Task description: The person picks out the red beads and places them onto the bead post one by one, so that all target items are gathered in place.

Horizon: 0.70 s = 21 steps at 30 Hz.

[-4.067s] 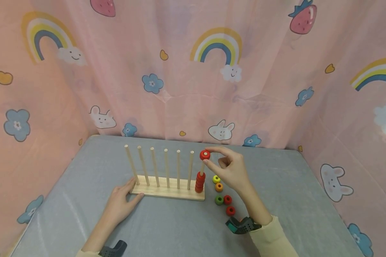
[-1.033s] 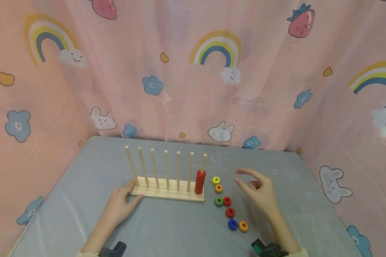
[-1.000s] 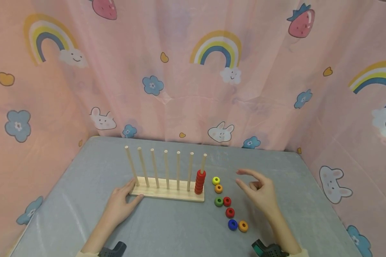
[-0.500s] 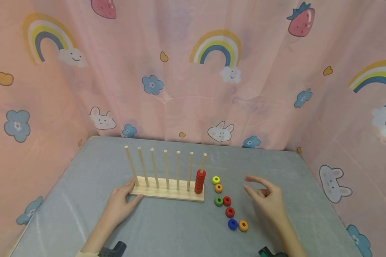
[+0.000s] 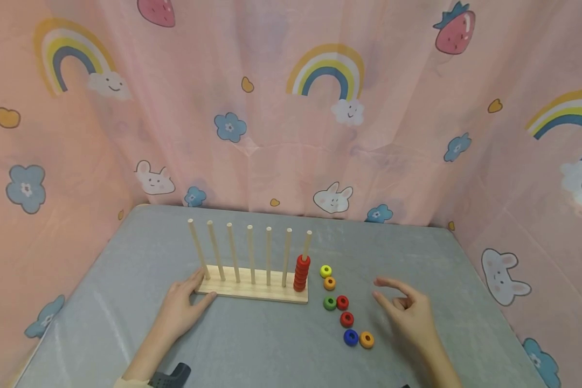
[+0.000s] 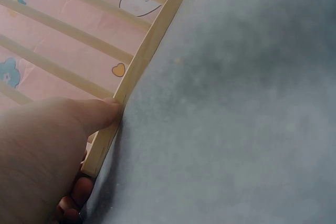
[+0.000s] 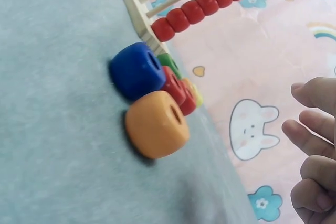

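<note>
My left hand holds the left end of a wooden peg rack, its thumb on the front edge. The left wrist view shows the thumb against the rack's base and fingertips curled below its corner. Several red beads are stacked on the rightmost peg; the other pegs are bare. My right hand hovers right of the loose beads, thumb and index finger apart, nothing between them. Nearest to it lie an orange bead and a blue bead, large in the right wrist view.
Between rack and right hand lie more loose beads: yellow, orange, green and two red beads. Grey cloth covers the table. A pink patterned curtain stands behind and at both sides.
Earlier my right hand pinched a red bead at the rightmost peg's top. That bead now sits on the stack, and the hand has withdrawn right and toward me. The left hand stays put.
</note>
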Each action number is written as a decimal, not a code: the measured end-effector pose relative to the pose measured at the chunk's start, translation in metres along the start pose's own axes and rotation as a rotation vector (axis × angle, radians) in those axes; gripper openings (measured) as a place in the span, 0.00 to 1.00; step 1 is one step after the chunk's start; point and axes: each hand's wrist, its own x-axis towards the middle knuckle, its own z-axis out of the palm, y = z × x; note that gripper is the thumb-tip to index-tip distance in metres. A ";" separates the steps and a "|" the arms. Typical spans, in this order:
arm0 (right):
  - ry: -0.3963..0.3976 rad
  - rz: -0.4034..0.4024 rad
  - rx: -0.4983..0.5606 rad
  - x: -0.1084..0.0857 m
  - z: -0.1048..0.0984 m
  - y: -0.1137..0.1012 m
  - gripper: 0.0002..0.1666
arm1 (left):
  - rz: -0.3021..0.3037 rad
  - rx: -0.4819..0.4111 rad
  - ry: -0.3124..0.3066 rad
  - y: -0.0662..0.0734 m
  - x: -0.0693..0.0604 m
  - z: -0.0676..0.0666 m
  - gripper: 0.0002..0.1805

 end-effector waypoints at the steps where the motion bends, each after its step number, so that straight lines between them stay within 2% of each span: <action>1: -0.003 -0.002 -0.002 -0.001 0.000 0.001 0.18 | 0.000 0.001 0.001 0.000 0.000 0.000 0.39; 4: -0.018 0.003 0.003 -0.004 0.002 0.005 0.18 | 0.003 -0.002 0.007 0.000 0.000 0.001 0.39; 10: -0.058 0.063 0.016 -0.008 0.012 0.011 0.18 | 0.014 -0.005 0.019 0.000 0.000 0.001 0.39; 16: -0.165 0.122 0.034 -0.010 0.021 0.020 0.17 | 0.015 -0.011 0.018 0.000 0.000 0.000 0.39; 21: -0.248 0.138 0.054 -0.012 0.023 0.028 0.17 | 0.019 -0.012 0.021 0.000 0.000 0.000 0.39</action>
